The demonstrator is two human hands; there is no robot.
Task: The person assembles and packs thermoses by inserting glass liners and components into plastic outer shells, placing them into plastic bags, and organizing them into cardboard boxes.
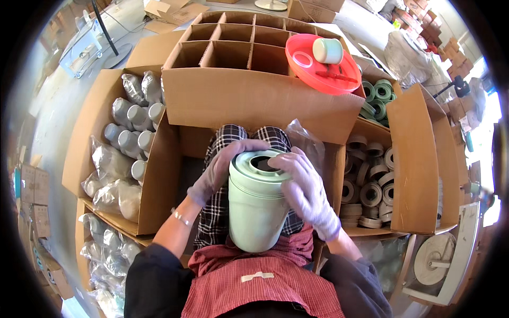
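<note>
A pale green plastic canister (257, 214) stands in my lap, tilted slightly toward me. On its top sits a stepped green ring lid (246, 170) with a dark round hole in the middle. My gloved left hand (228, 163) wraps the canister's upper left side, its fingers reaching across the back of the rim. From the other side my gloved right hand (306, 191) grips the lid, its fingers bent over the right edge and the fingertips at the hole. Whether the lid is fully seated cannot be seen.
Ahead is a divided cardboard box (254, 95), a red basin (323, 79) with a small pale green cup (327, 51) on its corner. Bagged grey bottles (140, 117) fill a carton at left. Cartons at right hold grey rings (371, 194) and green rings (382, 90).
</note>
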